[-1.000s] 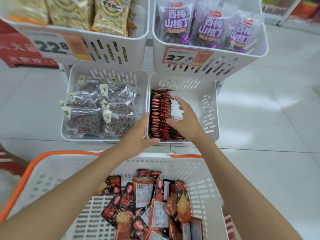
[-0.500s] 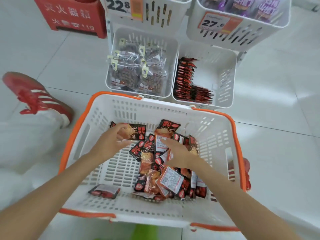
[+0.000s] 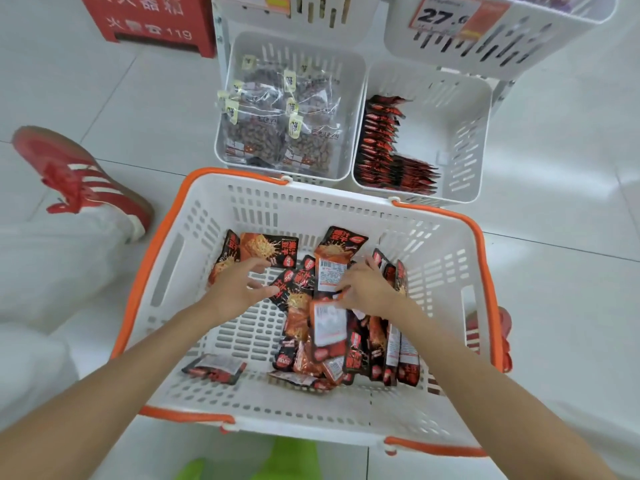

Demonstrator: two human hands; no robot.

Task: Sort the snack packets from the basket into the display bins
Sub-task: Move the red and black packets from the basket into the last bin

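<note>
Bare-skinned, both forearms reaching down and forward into the basket (image 3: 446,258). Left hand (image 3: 239,289) palm down, fingers loosely spread and curled, tips on a glossy black-and-orange packet (image 3: 268,249) near the far left wall; grip not closed. Right hand (image 3: 369,289) angled inward, fingers bent among the snack packets (image 3: 332,341), seemingly pinching a label-side-up packet (image 3: 330,275), though hard to tell for sure. Crinkled foil pouches heaped loosely right of centre on the slotted white plastic floor; one stray flat packet (image 3: 214,368) near the front left. Orange rim and handles along the white lattice walls. Beyond, just past the far rim, a white slotted display bin (image 3: 464,133) with matching packets standing on edge in a neat row (image 3: 384,143); beside it a bin of clear bags of nuts (image 3: 280,129). Pale glossy floor tiles; red striped shoe (image 3: 79,174) to the left.
</note>
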